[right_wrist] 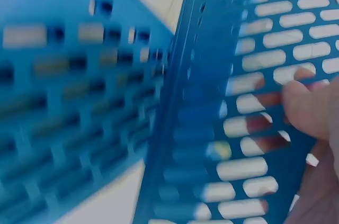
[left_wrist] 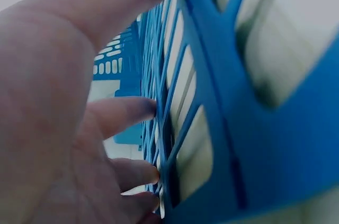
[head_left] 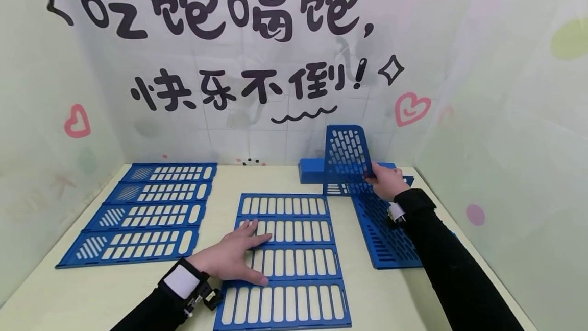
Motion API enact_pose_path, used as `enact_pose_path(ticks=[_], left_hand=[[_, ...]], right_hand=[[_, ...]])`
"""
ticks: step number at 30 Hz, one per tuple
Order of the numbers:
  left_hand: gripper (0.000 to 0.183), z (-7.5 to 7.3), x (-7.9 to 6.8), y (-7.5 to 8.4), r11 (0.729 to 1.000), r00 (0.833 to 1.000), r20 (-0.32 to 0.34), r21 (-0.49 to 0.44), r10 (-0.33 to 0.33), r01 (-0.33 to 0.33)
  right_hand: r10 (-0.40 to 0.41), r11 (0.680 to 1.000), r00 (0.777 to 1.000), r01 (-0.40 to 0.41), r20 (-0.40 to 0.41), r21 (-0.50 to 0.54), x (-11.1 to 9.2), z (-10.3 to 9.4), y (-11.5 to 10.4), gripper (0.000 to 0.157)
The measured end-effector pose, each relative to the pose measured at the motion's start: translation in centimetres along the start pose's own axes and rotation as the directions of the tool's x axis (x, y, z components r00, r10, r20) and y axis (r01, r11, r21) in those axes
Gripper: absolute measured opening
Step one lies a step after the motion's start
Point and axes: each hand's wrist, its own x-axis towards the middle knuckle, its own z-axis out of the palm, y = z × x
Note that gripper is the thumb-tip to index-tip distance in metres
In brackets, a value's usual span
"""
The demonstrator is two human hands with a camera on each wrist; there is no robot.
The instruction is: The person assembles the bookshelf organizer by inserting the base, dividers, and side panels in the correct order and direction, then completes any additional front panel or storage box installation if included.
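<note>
My left hand [head_left: 231, 254] lies with spread fingers on the left side of a column of several flat blue slotted panels [head_left: 285, 281]. In the left wrist view, its fingertips touch the bars of a panel [left_wrist: 286, 144]. My right hand [head_left: 388, 182] pinches the right edge of a blue perforated side panel [head_left: 347, 155], held upright, tapering toward its top. The right wrist view has the thumb on one face of this panel [right_wrist: 206, 113] and fingers showing through its holes. Below that hand, more perforated blue panels [head_left: 386, 234] lie on the table at the right.
Several blue panels [head_left: 103, 241] with hatched corners and rows of windows lie side by side at the left. A solid blue piece [head_left: 312, 171] sits at the back, partly hidden behind the raised panel. Printed curtain walls [head_left: 257, 142] enclose the pale table [head_left: 59, 295] on three sides.
</note>
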Motion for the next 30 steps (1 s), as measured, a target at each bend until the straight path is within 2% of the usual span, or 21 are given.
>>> enact_pose_path(ticks=[4, 8, 16, 20, 24, 30], left_hand=[[0.116, 0.0, 0.1, -1.1, 1.0, 1.0, -0.014, -0.024, 0.003, -0.004], [0.115, -0.1, 0.2, -1.8, 0.999, 1.0, -0.013, -0.031, 0.011, -0.012], [0.103, -0.1, 0.3, -1.4, 0.999, 1.0, 0.01, -0.053, -0.002, 0.002], [0.1, -0.1, 0.3, -1.1, 0.999, 1.0, -0.007, -0.046, -0.013, 0.012], [0.099, -0.1, 0.3, -0.9, 0.999, 1.0, -0.01, -0.045, -0.025, 0.024], [0.1, 0.0, 0.6, -1.2, 0.998, 1.0, -0.011, -0.059, -0.021, 0.02]], right_hand=[[0.022, 0.997, 0.998, -0.017, 0.064, -0.074, 0.1, -0.3, 0.2, 0.032], [0.014, 0.996, 0.998, -0.008, 0.065, -0.085, 0.5, -0.5, 0.2, 0.027], [-0.057, 0.996, 0.998, 0.058, 0.011, -0.074, 1.5, -0.2, -0.5, 0.025], [-0.028, 1.0, 0.999, 0.028, 0.039, -0.008, 1.9, 0.1, -0.6, 0.022], [0.02, 1.0, 0.999, -0.019, 0.046, -0.008, 2.3, 0.8, -0.7, 0.021], [-0.005, 0.999, 1.0, 0.006, 0.029, -0.036, 2.8, 1.3, -1.5, 0.024]])
